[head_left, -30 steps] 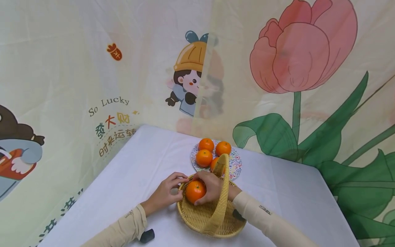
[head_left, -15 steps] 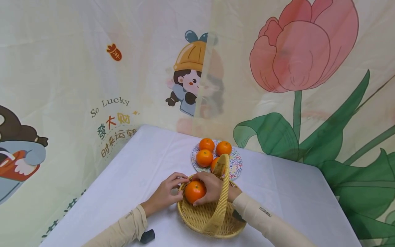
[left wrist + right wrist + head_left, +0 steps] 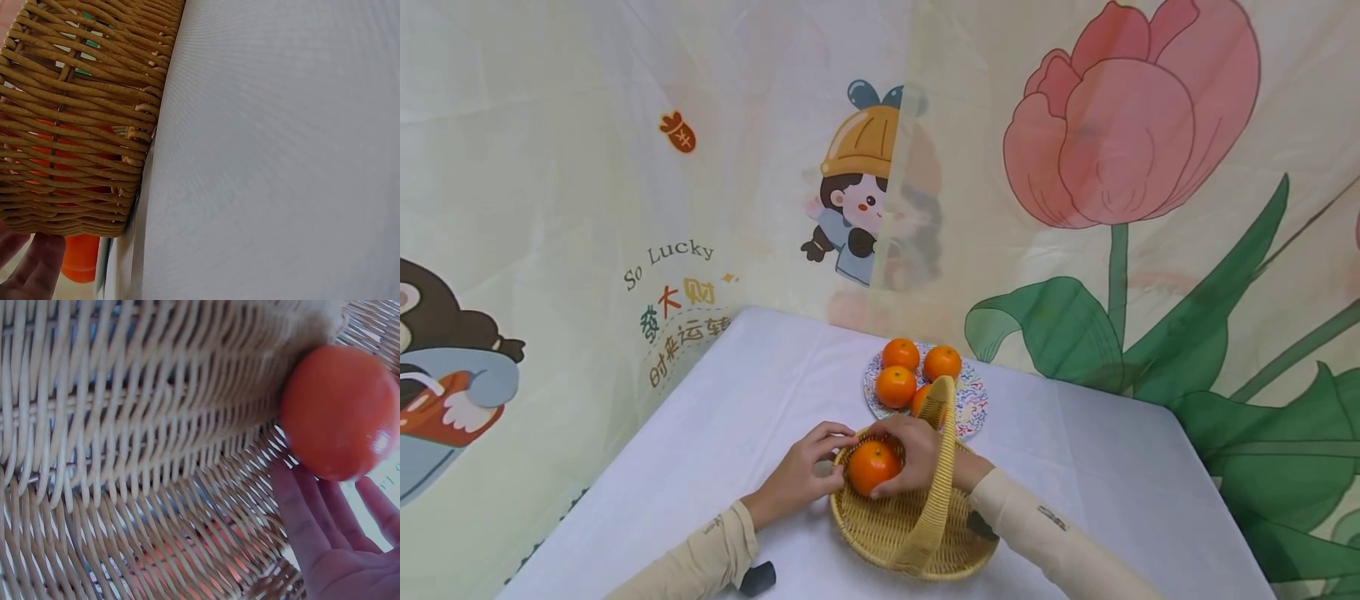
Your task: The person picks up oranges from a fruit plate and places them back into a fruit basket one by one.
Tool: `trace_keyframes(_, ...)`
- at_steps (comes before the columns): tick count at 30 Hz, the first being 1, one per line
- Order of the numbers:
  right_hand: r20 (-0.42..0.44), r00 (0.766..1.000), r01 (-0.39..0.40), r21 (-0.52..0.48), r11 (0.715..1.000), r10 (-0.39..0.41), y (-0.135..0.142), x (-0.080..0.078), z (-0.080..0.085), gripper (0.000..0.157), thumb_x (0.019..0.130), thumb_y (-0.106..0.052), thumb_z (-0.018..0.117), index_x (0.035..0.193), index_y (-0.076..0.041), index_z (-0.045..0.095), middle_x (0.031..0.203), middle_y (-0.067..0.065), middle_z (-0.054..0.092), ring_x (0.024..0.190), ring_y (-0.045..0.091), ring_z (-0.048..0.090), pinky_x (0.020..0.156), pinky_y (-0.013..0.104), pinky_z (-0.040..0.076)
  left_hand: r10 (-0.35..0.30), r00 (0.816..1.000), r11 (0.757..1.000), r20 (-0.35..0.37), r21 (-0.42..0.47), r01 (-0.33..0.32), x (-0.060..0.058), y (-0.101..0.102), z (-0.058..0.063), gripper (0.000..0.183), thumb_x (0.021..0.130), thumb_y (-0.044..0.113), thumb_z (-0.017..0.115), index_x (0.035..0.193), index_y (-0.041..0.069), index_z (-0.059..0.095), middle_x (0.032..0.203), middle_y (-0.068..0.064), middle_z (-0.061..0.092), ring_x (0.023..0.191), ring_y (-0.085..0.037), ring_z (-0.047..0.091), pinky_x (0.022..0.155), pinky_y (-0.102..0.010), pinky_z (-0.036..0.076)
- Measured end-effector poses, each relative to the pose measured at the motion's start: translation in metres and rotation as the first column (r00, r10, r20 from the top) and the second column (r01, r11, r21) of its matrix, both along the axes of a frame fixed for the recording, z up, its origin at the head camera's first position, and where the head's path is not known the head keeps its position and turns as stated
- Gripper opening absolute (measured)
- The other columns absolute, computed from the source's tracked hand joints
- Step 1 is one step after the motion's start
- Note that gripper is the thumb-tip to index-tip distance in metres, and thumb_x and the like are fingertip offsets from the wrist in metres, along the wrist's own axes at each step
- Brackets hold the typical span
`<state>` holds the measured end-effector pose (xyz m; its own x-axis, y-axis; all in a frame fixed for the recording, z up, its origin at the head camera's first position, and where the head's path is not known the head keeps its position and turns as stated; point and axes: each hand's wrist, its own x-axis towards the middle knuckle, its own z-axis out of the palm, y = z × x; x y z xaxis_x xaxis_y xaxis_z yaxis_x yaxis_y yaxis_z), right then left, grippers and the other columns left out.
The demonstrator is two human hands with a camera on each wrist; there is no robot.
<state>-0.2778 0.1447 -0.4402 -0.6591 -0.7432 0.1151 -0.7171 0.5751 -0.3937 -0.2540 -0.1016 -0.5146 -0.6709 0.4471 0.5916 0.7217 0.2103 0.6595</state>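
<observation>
An orange (image 3: 873,468) sits at the left end inside a wicker basket (image 3: 880,533) with a tall arched handle. My right hand (image 3: 913,454) reaches in under the handle and grips the orange, thumb on the near side and fingers on the far side. In the right wrist view the fingers lie against the orange (image 3: 340,412), close to the woven wall. My left hand (image 3: 808,467) holds the basket's left rim between thumb and fingers. The left wrist view shows its fingertips (image 3: 44,262) by the basket (image 3: 81,125), with orange showing through the weave.
Behind the basket, a round patterned plate (image 3: 974,408) bears several oranges, one partly hidden by the handle. Both stand on a white-clothed table (image 3: 790,367). A dark object (image 3: 758,578) lies by the left sleeve. A printed curtain (image 3: 760,167) hangs behind the table.
</observation>
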Motion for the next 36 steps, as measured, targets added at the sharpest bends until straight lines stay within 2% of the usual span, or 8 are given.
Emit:
trace_keyframes(6,-0.004,0.999,-0.036,-0.046,0.998,0.036,0.007,0.007,0.016,0.083,0.068,-0.055,0.082,0.132,-0.009,0.056,0.124,0.001,0.061,0.112,0.015,0.057,0.099,0.033,0.047,-0.002,1.0,1.0,0.011,0.017,0.002,0.0,-0.001,-0.001,0.047,0.077,-0.006,0.067,0.122,0.006,0.065,0.125,-0.008,0.056,0.107,-0.023,0.059,0.076,-0.028,0.057)
trace_keyframes(10,0.103,0.994,-0.031,-0.083,0.996,0.04,0.014,0.013,0.026,0.079,0.071,-0.045,0.084,0.136,-0.012,0.053,0.128,0.002,0.06,0.116,0.018,0.056,0.101,0.038,0.046,0.012,1.0,1.0,0.001,0.007,-0.012,0.003,0.001,0.005,0.046,0.076,-0.009,0.067,0.12,0.003,0.065,0.123,-0.011,0.056,0.105,-0.024,0.06,0.076,-0.027,0.056)
trace_keyframes(15,0.236,0.971,0.047,-0.078,0.996,-0.028,0.031,0.024,0.04,0.077,0.074,-0.044,0.082,0.138,-0.014,0.051,0.131,0.001,0.058,0.121,0.015,0.052,0.101,0.042,0.046,0.006,1.0,0.999,-0.006,0.033,-0.006,0.014,0.003,0.024,0.045,0.073,-0.016,0.066,0.116,-0.005,0.065,0.119,-0.022,0.057,0.1,-0.036,0.061,0.073,-0.033,0.058)
trace_keyframes(18,0.234,0.972,0.056,-0.087,0.995,-0.034,0.043,0.026,0.046,0.077,0.073,-0.046,0.083,0.136,-0.013,0.053,0.128,0.001,0.061,0.118,0.015,0.055,0.099,0.038,0.047,0.001,1.0,0.999,-0.001,0.038,-0.001,0.018,0.003,0.03,0.045,0.072,-0.017,0.065,0.116,-0.008,0.064,0.118,-0.024,0.056,0.099,-0.039,0.06,0.072,-0.037,0.058)
trace_keyframes(21,0.225,0.974,0.066,-0.095,0.993,-0.043,0.054,0.023,0.052,0.074,0.072,-0.046,0.084,0.133,-0.015,0.057,0.124,0.0,0.064,0.113,0.017,0.059,0.092,0.033,0.051,0.004,1.0,0.999,0.004,0.04,-0.004,0.016,0.003,0.025,0.046,0.072,-0.017,0.065,0.117,-0.007,0.064,0.119,-0.023,0.056,0.099,-0.039,0.06,0.072,-0.038,0.058)
trace_keyframes(26,0.206,0.976,0.104,-0.118,0.988,-0.078,0.075,0.009,0.063,0.053,0.076,-0.036,0.083,0.122,-0.015,0.065,0.117,-0.001,0.067,0.106,0.019,0.062,0.085,0.037,0.055,0.01,1.0,1.0,0.018,0.026,-0.01,0.007,0.001,0.005,0.048,0.074,-0.013,0.067,0.12,0.001,0.065,0.122,-0.014,0.056,0.103,-0.029,0.06,0.074,-0.031,0.057)
trace_keyframes(31,0.141,0.98,0.166,-0.174,0.971,-0.143,0.093,-0.015,0.063,0.028,0.082,-0.026,0.078,0.108,-0.018,0.069,0.104,-0.007,0.067,0.1,0.022,0.063,0.083,0.043,0.056,-0.013,0.999,1.0,0.031,0.024,0.012,0.003,-0.002,-0.002,0.047,0.077,-0.007,0.066,0.122,0.005,0.065,0.125,-0.01,0.056,0.107,-0.021,0.06,0.076,-0.027,0.056)
trace_keyframes(36,0.15,0.949,0.307,-0.227,0.924,-0.278,0.104,-0.048,0.051,0.037,0.086,-0.024,0.074,0.119,-0.01,0.065,0.115,0.006,0.066,0.107,0.029,0.062,0.084,0.044,0.056,-0.022,1.0,0.999,0.019,0.028,0.022,0.0,-0.001,-0.003,0.046,0.078,-0.007,0.065,0.122,0.004,0.064,0.125,-0.011,0.055,0.108,-0.021,0.06,0.076,-0.027,0.056)
